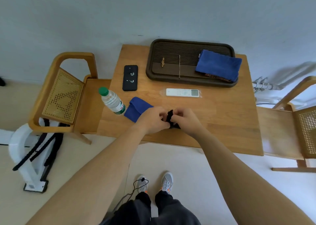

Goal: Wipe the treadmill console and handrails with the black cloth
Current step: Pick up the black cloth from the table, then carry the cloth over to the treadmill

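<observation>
Two bare hands meet over the near edge of a light wooden rectangular counter, and that counter is the biggest thing here, pushed up against a pale wall. A wooden chair with a woven cane back sits at its left end. At the back of the counter there's a dark brown slatted rectangular tray with a folded blue towel lying on its right side. Closer in, a second folded blue cloth lies just beside a clear plastic water bottle with a green cap, which is tipped over on its side. Behind those sits a black phone with little face drawings on its case, and to its right a white remote control in a clear wrapper.

The left hand and right hand both have a closed grip on a small bunched-up black cloth, pinched between them just above the counter's front part. The left hand partly covers the near blue cloth's corner.
</observation>
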Motion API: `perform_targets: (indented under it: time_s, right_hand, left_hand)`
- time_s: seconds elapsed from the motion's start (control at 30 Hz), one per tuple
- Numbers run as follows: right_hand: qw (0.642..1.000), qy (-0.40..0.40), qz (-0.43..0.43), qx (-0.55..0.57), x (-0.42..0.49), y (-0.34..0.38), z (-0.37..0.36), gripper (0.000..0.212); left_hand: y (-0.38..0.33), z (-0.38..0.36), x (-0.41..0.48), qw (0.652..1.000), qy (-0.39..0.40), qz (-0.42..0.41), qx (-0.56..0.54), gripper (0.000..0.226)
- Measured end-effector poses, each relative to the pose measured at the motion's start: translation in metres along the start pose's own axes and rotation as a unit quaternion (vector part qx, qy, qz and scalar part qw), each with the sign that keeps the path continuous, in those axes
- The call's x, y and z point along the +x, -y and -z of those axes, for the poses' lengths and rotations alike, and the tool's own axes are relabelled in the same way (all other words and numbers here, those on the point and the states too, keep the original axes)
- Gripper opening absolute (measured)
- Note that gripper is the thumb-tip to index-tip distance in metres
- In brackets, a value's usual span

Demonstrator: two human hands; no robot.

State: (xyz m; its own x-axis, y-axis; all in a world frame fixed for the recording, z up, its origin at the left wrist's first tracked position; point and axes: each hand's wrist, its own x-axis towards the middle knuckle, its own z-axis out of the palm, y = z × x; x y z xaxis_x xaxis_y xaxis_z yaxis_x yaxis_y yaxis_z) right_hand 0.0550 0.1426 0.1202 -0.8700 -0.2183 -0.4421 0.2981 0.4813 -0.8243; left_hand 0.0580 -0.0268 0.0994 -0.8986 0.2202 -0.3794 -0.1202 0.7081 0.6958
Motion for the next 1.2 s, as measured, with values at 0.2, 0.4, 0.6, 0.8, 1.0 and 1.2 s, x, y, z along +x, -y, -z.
perform_targets:
  time_s: [0.2,0.4,0.6,0.8,1.0,1.2]
  right_hand:
    - [0.987,0.155,-0.005,-0.044,0.014,0.051,-0.052,0.017]
    - [0.952,0.264,0.066,-0.142,0.026,0.1,-0.182,0.021]
    - [0.918,0.305,0.132,-0.216,0.015,0.155,-0.328,0.016]
    - [0.857,0.417,0.16,-0.257,-0.016,0.209,-0.465,0.03]
    - [0.766,0.53,0.183,-0.315,-0.072,0.248,-0.595,0.02]
    - [0.663,0.607,0.215,-0.381,-0.127,0.275,-0.72,0.006]
  left_hand:
    - [0.033,0.035,-0.059,0.979,-0.042,0.094,-0.174,0.019]
    - [0.112,0.076,-0.147,0.931,-0.133,0.211,-0.266,0.028]
    - [0.202,0.127,-0.238,0.896,-0.239,0.272,-0.258,0.028]
    - [0.289,0.165,-0.347,0.863,-0.326,0.311,-0.229,0.02]
    - [0.361,0.189,-0.471,0.744,-0.467,0.333,-0.342,0.013]
    - [0.417,0.199,-0.574,0.651,-0.552,0.359,-0.379,0.016]
